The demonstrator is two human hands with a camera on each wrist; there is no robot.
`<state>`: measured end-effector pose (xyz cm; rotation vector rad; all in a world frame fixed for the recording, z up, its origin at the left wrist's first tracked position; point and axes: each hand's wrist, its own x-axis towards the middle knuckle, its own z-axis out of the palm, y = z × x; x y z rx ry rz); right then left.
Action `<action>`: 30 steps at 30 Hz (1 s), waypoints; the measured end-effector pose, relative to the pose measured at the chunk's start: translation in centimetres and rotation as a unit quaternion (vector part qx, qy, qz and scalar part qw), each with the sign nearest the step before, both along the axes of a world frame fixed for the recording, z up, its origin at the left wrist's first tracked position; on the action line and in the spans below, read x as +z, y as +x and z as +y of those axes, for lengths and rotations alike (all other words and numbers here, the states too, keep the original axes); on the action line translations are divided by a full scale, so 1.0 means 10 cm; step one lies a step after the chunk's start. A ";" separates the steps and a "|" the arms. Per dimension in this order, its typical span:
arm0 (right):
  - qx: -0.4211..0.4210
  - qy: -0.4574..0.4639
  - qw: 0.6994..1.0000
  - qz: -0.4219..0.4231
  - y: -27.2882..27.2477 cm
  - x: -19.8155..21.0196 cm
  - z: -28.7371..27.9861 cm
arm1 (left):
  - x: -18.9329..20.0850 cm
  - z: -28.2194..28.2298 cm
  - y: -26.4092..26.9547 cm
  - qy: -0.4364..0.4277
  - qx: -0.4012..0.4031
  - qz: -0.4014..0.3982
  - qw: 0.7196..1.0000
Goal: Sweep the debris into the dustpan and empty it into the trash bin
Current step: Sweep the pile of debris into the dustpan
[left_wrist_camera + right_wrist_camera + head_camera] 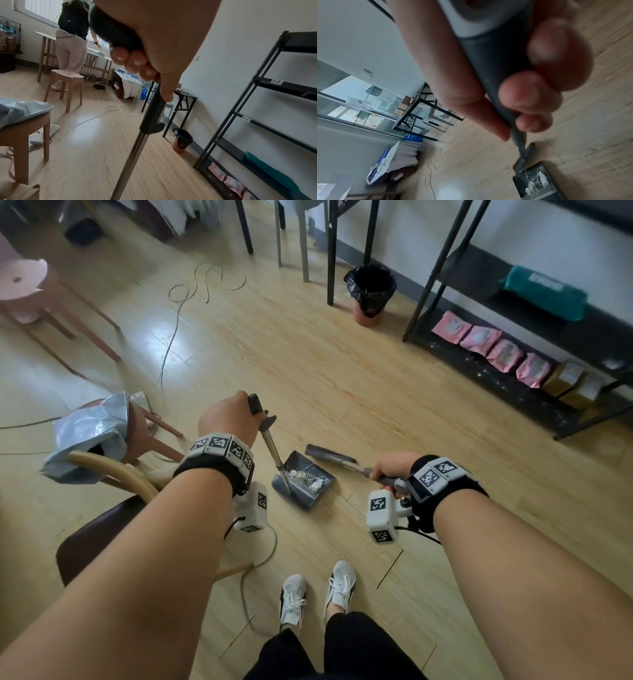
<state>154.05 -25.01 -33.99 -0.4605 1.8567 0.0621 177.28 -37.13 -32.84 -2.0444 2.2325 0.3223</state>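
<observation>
A dark grey dustpan (324, 476) rests on the wooden floor in front of my feet, holding white crumpled debris (317, 483) and thin strands. My left hand (228, 419) grips the black top of the dustpan's long metal handle (272, 447); the wrist view shows the fingers (132, 59) curled round that grip (113, 31). My right hand (390, 470) grips the broom handle (491, 56). The broom head (329, 454) lies on the floor beside the pan's open mouth. The trash bin (370, 293), lined with a black bag, stands far ahead by the wall.
A black metal shelf (513, 344) with pink packets runs along the right. Table and chair legs (330, 251) stand next to the bin. At left are stools (30, 289), a chair with a silver bag (89, 436), and a cable (178, 302) on the floor. Another person (72, 40) stands at a far table.
</observation>
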 end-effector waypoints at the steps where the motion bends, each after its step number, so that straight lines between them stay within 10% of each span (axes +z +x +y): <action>1: 0.018 -0.001 1.000 0.004 0.01 0.06 0.02 | 0.01 0.02 0.00 0.005 0.000 0.001 1.000; 30: 0.033 -0.014 0.999 0.017 0.24 0.28 0.23 | 0.13 0.15 0.15 0.032 -0.001 0.045 0.998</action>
